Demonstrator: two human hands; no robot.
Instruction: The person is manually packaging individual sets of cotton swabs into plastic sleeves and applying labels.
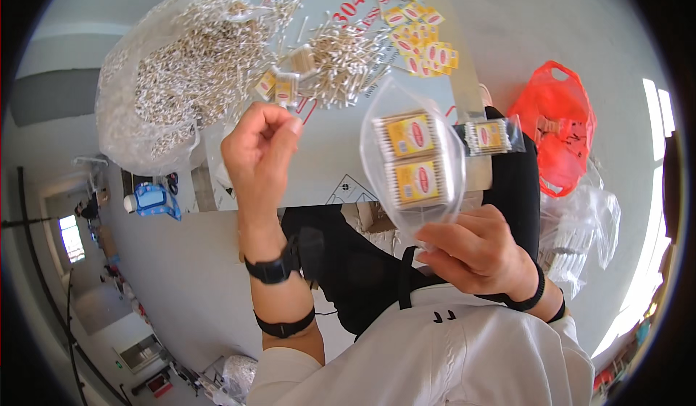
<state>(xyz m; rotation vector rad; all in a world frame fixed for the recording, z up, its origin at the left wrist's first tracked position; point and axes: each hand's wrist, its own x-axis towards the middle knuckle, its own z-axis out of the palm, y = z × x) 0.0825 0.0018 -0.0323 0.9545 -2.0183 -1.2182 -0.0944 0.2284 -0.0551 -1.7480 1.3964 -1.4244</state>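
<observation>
Fingers (442,237) of the right hand (478,252) grasp the lower end of a clear plastic bag (415,217), which tilts toward eleven o'clock from them; inside, an upper swab bundle (411,135) and a lower swab bundle (417,182) sit one above the other, each with a yellow label. On the left hand (259,151) the thumb and forefinger curl close together, and whether they pinch anything I cannot tell; at one o'clock from them, just beside the fingertips, stand small labelled bundles (286,88) on the grey worktop (319,161). Taking the middle of the view as the clock's centre, a large see-through sack (116,119) full of loose swabs bulges at ten o'clock, a heap of cotton swabs (348,58) spreads at twelve, and yellow cards (424,40) lie scattered at one. At two o'clock, a small swab pack (487,138) lies nearer than a red carrier bag (558,116).
</observation>
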